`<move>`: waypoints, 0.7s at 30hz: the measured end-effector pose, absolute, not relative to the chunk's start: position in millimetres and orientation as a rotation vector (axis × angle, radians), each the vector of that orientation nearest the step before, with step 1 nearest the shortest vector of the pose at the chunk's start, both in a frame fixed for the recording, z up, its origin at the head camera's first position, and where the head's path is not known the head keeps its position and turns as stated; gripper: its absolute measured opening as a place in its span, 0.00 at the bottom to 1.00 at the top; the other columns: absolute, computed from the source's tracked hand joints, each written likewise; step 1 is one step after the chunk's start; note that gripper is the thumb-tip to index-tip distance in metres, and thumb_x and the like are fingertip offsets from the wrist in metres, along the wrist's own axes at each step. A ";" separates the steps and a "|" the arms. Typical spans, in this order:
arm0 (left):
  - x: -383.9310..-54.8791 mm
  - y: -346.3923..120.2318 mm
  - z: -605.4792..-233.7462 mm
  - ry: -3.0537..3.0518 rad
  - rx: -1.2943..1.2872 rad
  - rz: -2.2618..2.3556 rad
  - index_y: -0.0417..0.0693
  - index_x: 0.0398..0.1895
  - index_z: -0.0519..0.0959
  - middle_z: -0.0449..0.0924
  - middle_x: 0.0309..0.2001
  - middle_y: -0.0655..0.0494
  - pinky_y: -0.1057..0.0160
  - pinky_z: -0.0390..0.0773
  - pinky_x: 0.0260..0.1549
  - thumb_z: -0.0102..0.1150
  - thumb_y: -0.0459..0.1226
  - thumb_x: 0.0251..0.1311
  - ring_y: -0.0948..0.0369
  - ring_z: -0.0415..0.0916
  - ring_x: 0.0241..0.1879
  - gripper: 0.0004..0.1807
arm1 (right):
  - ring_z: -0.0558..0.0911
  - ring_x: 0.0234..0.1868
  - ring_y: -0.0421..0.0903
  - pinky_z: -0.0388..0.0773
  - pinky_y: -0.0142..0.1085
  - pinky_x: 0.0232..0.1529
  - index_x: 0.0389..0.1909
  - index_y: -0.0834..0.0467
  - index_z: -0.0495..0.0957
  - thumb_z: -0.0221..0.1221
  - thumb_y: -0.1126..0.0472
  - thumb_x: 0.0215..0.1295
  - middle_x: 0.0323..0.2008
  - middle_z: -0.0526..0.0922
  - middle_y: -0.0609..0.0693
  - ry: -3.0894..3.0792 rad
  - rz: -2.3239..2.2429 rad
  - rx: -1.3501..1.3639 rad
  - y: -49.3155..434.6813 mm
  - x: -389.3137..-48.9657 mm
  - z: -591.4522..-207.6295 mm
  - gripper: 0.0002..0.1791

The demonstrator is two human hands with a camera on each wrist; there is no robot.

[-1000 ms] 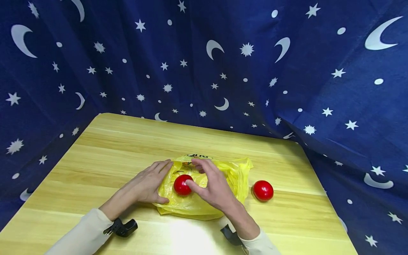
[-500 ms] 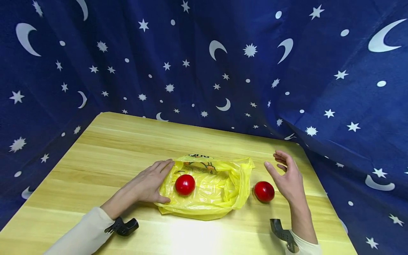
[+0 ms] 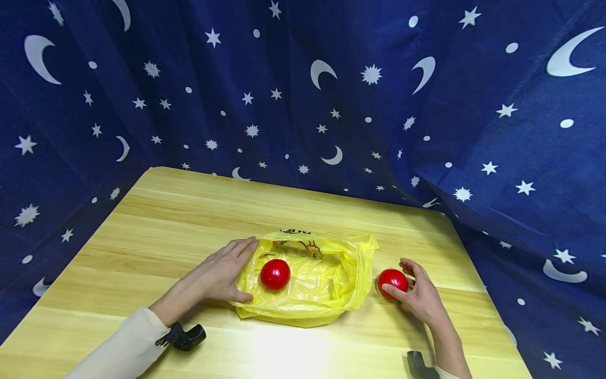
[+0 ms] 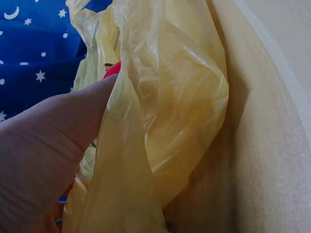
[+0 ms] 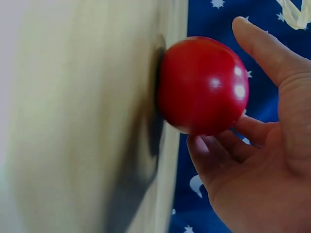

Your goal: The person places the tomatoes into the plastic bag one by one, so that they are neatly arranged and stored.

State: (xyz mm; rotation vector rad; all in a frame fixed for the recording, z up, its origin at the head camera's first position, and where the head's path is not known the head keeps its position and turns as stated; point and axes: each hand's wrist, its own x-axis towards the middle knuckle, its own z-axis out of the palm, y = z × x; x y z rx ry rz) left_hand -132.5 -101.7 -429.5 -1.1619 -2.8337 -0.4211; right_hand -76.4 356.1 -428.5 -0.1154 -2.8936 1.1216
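Observation:
A yellow plastic bag (image 3: 303, 316) lies on the table with its mouth spread upward. Inside it, toward the left, sits a glossy red round object (image 3: 275, 275). My left hand (image 3: 220, 273) rests at the bag's left rim, thumb and fingers spread apart along it; the left wrist view shows the bag's film (image 4: 180, 97) covering the thumb's end. A second glossy red round object (image 5: 201, 85) stands on the table right of the bag. My right hand (image 3: 421, 295) reaches round it from the right, fingertips at its side, the thumb held off its surface in the right wrist view.
The wooden table (image 3: 180, 221) stretches out to the left and behind the bag. A dark blue curtain (image 3: 284, 79) with white moons and stars hangs along its far edge. Black wrist mounts (image 3: 182, 337) sit at both sleeves.
My right hand has left the bag, swung right past the second red round object, then come down beside it. My left hand has stayed at the bag's rim.

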 end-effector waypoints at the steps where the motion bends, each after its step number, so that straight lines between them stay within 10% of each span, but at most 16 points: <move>1: -132.2 -101.7 -429.2 -2.833 -1.162 -0.422 0.33 0.71 0.54 0.55 0.69 0.38 0.49 0.64 0.61 0.69 0.62 0.34 0.45 0.55 0.66 0.65 | 0.72 0.56 0.65 0.72 0.55 0.54 0.66 0.64 0.57 0.70 0.49 0.51 0.60 0.64 0.65 -2.902 1.120 -0.124 356.0 -75.4 -430.4 0.47; 21: -131.3 -101.1 -429.6 -2.840 -1.157 -0.430 0.33 0.71 0.54 0.55 0.69 0.39 0.48 0.64 0.61 0.70 0.62 0.34 0.46 0.55 0.66 0.64 | 0.76 0.50 0.62 0.76 0.50 0.49 0.63 0.62 0.61 0.72 0.53 0.49 0.54 0.70 0.66 -2.939 1.087 -0.178 357.3 -67.3 -444.6 0.44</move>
